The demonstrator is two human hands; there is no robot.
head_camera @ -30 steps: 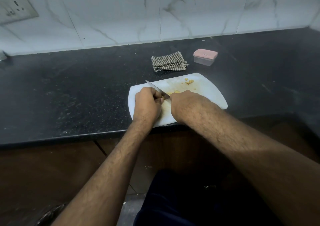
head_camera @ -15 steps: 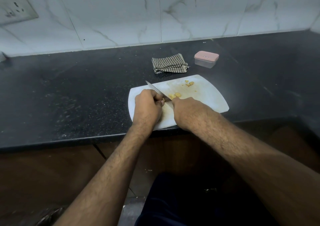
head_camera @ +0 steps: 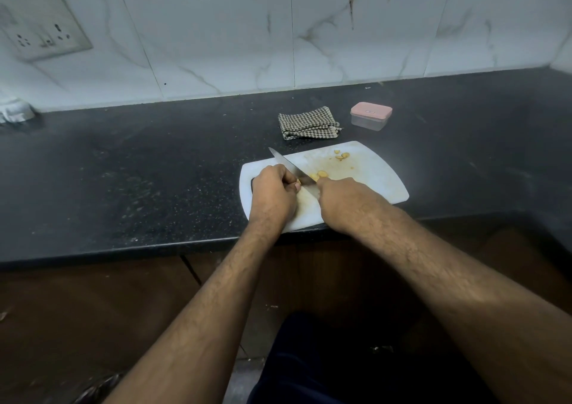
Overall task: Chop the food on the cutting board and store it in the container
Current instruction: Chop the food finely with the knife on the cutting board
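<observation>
A white cutting board lies at the counter's front edge. My right hand grips the handle of a knife, whose blade slants up and to the left across the board. My left hand is curled just left of the blade, pressing down a yellowish food piece that its fingers mostly hide. Cut slices lie to the right of the blade, and a few more bits rest near the board's far edge. A small clear container with a pink lid on it stands behind the board to the right.
A folded checked cloth lies just behind the board on the black counter. A wall socket sits on the marble tiles at upper left. A crumpled pale object is at the left edge. Wooden cabinets are below the counter.
My right hand has drawn slightly back toward me with the knife, uncovering the cut slices beside the blade. My left hand stays put. The view has tilted up a little.
</observation>
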